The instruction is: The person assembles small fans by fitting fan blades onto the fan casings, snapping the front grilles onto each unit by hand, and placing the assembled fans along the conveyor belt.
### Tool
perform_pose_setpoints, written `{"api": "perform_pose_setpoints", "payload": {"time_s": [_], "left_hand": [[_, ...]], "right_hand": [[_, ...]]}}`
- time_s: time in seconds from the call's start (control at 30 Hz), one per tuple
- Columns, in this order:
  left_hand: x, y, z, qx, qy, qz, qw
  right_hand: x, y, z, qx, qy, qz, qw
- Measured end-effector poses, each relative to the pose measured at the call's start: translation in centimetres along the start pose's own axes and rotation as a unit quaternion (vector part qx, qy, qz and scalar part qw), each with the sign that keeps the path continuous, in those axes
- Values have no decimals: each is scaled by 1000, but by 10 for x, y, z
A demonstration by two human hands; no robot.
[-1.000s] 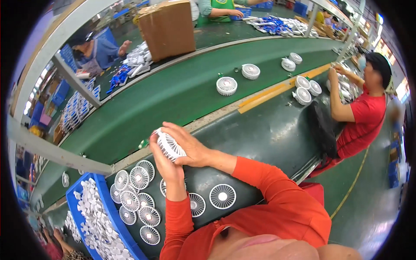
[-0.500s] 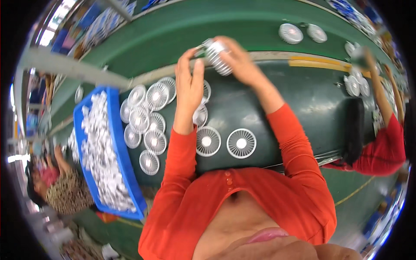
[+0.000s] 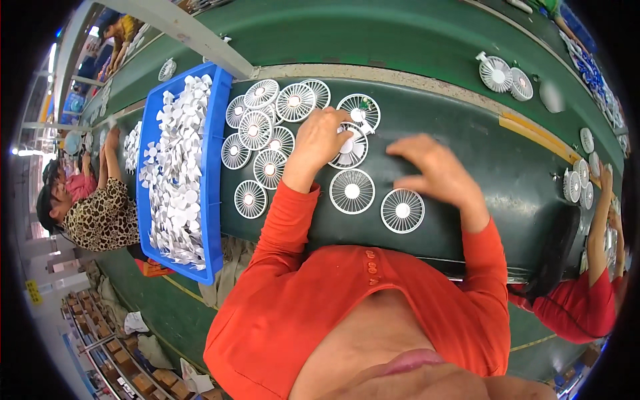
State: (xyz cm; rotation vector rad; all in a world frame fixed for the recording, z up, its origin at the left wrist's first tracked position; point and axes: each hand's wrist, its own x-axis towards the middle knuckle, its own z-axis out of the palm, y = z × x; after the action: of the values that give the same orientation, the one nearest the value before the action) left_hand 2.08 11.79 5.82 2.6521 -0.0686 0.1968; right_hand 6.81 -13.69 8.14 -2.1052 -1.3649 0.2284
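My left hand (image 3: 321,141) has its thumb and bent fingers on the rim of a white round fan housing (image 3: 349,148) with blades inside. Just beyond it lies another fan housing (image 3: 359,112) with a small green circuit board and a white stem. My right hand (image 3: 437,170) hovers empty over the dark table, fingers and thumb apart. Below it is a round fan grille (image 3: 403,211) with spokes and a pale centre. A second grille (image 3: 352,191) lies to its left. Several more grilles (image 3: 269,169) are heaped left of my left hand, some overlapping.
A blue bin (image 3: 215,180) full of white fan blades stands at the left. Beyond the table's raised edge, a green belt (image 3: 400,43) carries fan heads (image 3: 495,73) at the right. Co-workers sit at both sides; one sleeve (image 3: 580,303) is red. A post (image 3: 180,33) slants over the bin.
The fan head that both my hands held near the far table edge has left them. My left hand is now at a housing; my right has come nearer, fingers spread. The view has shifted.
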Motion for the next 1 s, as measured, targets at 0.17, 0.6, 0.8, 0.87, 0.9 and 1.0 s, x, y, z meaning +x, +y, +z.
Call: {"api": "perform_pose_setpoints", "payload": {"time_s": [0.17,0.6,0.8,0.87,0.9,1.0], "left_hand": [[10,-7,2,-49,31,-45,997],[77,30,39,-861,41,-56,503],[69,39,35,-922,-27,-34,386],[69,30,34,-913,-31,-22,406],[68,23,32,-918,-55,-18,393],[70,28,31,-905,-58,-11,422]], "right_hand": [[-45,-38,26,-89,-76,67,991],[43,-6,-28,35,450,29,892],[88,-4,-5,-166,327,-11,930],[84,2,-4,-77,294,-3,953],[85,6,-3,-15,280,-6,960],[83,14,-5,-63,272,-49,959]]}}
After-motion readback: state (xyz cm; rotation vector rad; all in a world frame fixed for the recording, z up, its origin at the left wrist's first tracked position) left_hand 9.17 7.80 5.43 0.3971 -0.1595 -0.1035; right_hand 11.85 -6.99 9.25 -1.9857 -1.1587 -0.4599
